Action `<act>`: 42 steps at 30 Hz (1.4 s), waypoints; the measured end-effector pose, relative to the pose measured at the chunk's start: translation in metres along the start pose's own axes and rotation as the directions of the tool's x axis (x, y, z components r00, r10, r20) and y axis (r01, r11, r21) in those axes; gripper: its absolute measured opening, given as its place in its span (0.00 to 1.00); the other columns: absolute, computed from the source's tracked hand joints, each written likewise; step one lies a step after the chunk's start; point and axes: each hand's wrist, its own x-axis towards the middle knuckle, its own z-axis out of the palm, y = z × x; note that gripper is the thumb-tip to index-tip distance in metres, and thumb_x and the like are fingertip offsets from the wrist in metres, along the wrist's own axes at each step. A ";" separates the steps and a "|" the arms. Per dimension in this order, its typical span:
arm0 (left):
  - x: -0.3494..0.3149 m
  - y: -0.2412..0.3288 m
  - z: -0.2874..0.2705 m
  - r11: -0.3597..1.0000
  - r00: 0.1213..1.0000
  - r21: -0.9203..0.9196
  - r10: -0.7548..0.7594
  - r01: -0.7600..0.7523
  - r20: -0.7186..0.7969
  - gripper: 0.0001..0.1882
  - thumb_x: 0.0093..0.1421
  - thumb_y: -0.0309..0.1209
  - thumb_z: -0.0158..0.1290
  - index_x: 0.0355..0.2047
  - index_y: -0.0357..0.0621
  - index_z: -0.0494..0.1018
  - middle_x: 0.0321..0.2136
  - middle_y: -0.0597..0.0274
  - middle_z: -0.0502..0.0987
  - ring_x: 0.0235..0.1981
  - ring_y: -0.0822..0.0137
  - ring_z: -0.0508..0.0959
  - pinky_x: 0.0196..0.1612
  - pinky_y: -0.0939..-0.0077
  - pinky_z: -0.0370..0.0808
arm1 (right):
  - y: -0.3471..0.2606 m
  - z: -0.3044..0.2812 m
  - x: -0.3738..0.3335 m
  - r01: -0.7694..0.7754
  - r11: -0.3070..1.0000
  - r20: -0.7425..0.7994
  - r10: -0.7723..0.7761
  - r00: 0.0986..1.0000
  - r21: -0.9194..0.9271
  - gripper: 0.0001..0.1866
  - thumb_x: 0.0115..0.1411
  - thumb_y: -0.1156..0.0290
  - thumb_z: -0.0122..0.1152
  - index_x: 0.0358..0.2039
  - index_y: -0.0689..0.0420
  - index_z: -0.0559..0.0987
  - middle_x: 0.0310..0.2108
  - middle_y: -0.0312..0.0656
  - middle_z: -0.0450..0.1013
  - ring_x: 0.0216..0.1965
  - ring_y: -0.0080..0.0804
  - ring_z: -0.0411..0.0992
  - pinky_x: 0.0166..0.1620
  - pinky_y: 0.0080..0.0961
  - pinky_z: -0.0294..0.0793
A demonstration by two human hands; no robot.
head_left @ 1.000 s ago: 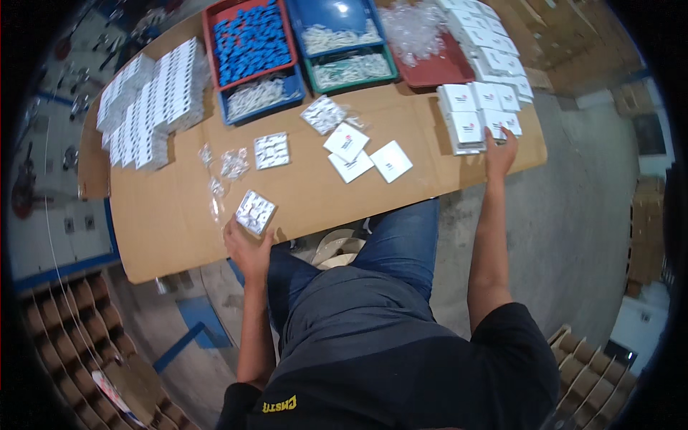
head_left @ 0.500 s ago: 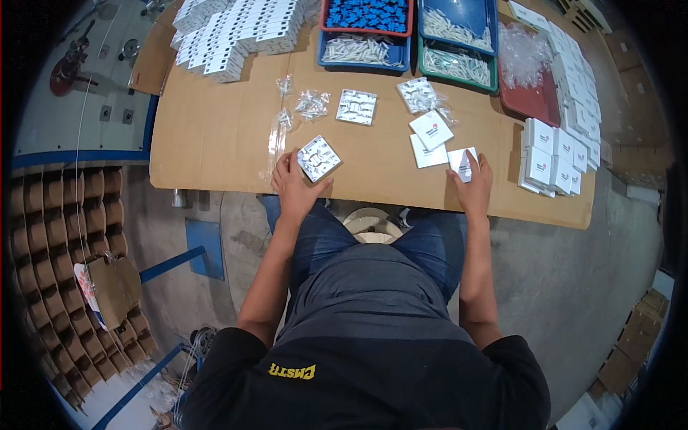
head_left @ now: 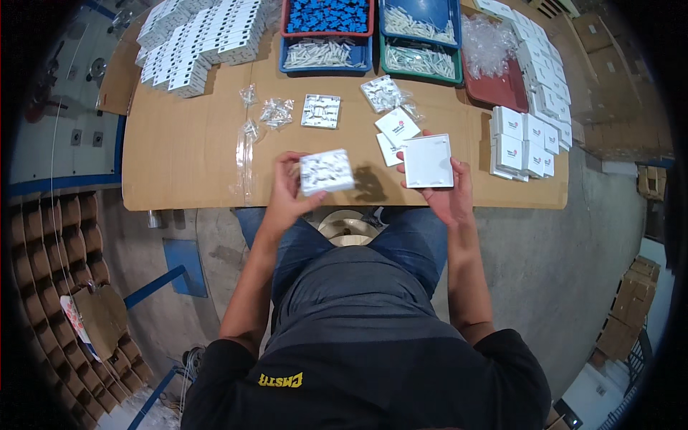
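My left hand (head_left: 289,197) grips a white square plate with a moulded, structured face (head_left: 326,172), lifted above the table and slightly blurred. In my right hand (head_left: 454,199) is a white square cover (head_left: 428,161), its plain rimmed inner side turned up; fingers show at both its sides. Just left of that cover, two overlapping white covers with a small printed mark (head_left: 398,127) lie on the cardboard. Farther off rest a second structured plate (head_left: 321,111) and a third one (head_left: 380,93) beside clear plastic film. Small clear bags of parts (head_left: 276,112) lie to the left.
Cardboard covers the table (head_left: 186,158). At its far side are a red tray of blue pieces (head_left: 328,16), blue and green trays (head_left: 421,63) of white plugs, and a red tray with clear bags (head_left: 498,89). White boxes (head_left: 208,43) stand far left; stacked white squares (head_left: 522,143) right.
My right hand has picked up the cover from the table and turned its inner side up. My left hand has lifted the structured plate and moved it rightward relative to the table. The view has shifted.
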 end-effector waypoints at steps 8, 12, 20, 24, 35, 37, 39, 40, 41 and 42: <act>-0.002 0.008 0.056 0.878 0.961 -0.392 -0.241 0.274 0.133 0.45 0.56 0.21 0.64 0.70 0.44 0.53 0.57 0.55 0.70 0.57 0.64 0.74 0.61 0.69 0.72 | 0.024 0.051 0.008 -0.049 0.990 0.134 0.032 0.991 0.129 0.43 0.70 0.39 0.41 0.75 0.55 0.54 0.66 0.69 0.63 0.59 0.61 0.73 0.56 0.53 0.78; -0.010 0.010 0.073 0.743 0.933 -0.582 -0.352 0.329 0.077 0.33 0.67 0.35 0.51 0.71 0.43 0.56 0.59 0.54 0.72 0.59 0.63 0.75 0.63 0.65 0.73 | 0.039 0.062 0.009 -0.099 0.959 0.131 0.066 0.989 0.265 0.39 0.71 0.45 0.44 0.74 0.57 0.56 0.64 0.62 0.66 0.59 0.54 0.74 0.56 0.49 0.79; -0.002 0.021 0.089 0.796 0.936 -0.518 -0.352 0.314 0.026 0.36 0.75 0.56 0.28 0.73 0.46 0.57 0.61 0.54 0.73 0.59 0.59 0.76 0.64 0.58 0.72 | 0.052 0.089 0.004 0.195 0.629 0.020 -0.274 0.962 -0.753 0.33 0.61 0.68 0.72 0.65 0.60 0.72 0.56 0.45 0.76 0.56 0.30 0.74 0.56 0.32 0.76; -0.004 0.020 0.096 0.884 0.963 -0.414 -0.264 0.216 -0.061 0.36 0.77 0.58 0.26 0.73 0.47 0.56 0.64 0.54 0.69 0.63 0.61 0.71 0.67 0.63 0.68 | 0.070 0.092 0.009 0.298 0.290 0.148 -0.444 0.884 -0.909 0.33 0.58 0.69 0.75 0.63 0.59 0.75 0.59 0.48 0.74 0.57 0.36 0.75 0.55 0.34 0.77; -0.005 0.025 0.094 0.886 0.977 -0.430 -0.212 0.176 -0.037 0.33 0.77 0.52 0.31 0.75 0.47 0.53 0.65 0.55 0.68 0.62 0.63 0.71 0.66 0.65 0.69 | 0.078 0.098 0.011 0.344 0.213 0.205 -0.489 0.848 -0.915 0.34 0.54 0.67 0.79 0.60 0.61 0.77 0.59 0.55 0.74 0.57 0.46 0.76 0.57 0.36 0.76; -0.005 0.025 0.092 0.868 0.978 -0.466 -0.208 0.170 -0.030 0.32 0.77 0.49 0.35 0.75 0.47 0.53 0.65 0.55 0.68 0.62 0.63 0.71 0.66 0.65 0.68 | 0.083 0.094 0.012 0.341 0.276 0.187 -0.462 0.867 -0.899 0.36 0.54 0.64 0.79 0.62 0.56 0.76 0.62 0.57 0.70 0.60 0.52 0.74 0.60 0.39 0.75; -0.007 0.022 0.089 0.936 0.980 -0.309 -0.194 0.171 -0.048 0.32 0.75 0.40 0.42 0.75 0.45 0.52 0.66 0.55 0.67 0.63 0.65 0.70 0.66 0.65 0.67 | 0.078 0.095 0.011 0.359 0.288 0.218 -0.423 0.879 -0.888 0.35 0.55 0.67 0.77 0.62 0.58 0.76 0.62 0.55 0.70 0.60 0.49 0.74 0.61 0.38 0.73; -0.007 0.021 0.086 0.936 0.980 -0.308 -0.194 0.172 -0.043 0.32 0.75 0.40 0.42 0.75 0.45 0.52 0.66 0.55 0.67 0.63 0.65 0.70 0.66 0.65 0.67 | 0.075 0.095 0.011 0.376 0.299 0.249 -0.386 0.888 -0.877 0.33 0.56 0.70 0.75 0.62 0.59 0.76 0.62 0.54 0.70 0.60 0.47 0.74 0.63 0.37 0.71; -0.006 0.021 0.083 0.923 0.974 -0.325 -0.226 0.204 -0.031 0.33 0.74 0.37 0.44 0.75 0.43 0.52 0.68 0.55 0.65 0.65 0.64 0.69 0.67 0.66 0.66 | 0.076 0.092 0.012 0.375 0.298 0.246 -0.391 0.887 -0.878 0.33 0.56 0.70 0.75 0.62 0.59 0.76 0.62 0.54 0.70 0.60 0.47 0.74 0.63 0.37 0.71; -0.006 0.021 0.081 0.909 0.966 -0.342 -0.258 0.237 -0.017 0.34 0.72 0.34 0.46 0.75 0.41 0.52 0.70 0.54 0.63 0.67 0.64 0.67 0.68 0.66 0.64 | 0.079 0.086 0.013 0.331 0.559 0.109 -0.393 0.913 -0.760 0.28 0.60 0.69 0.71 0.60 0.60 0.76 0.60 0.51 0.72 0.59 0.43 0.74 0.63 0.36 0.71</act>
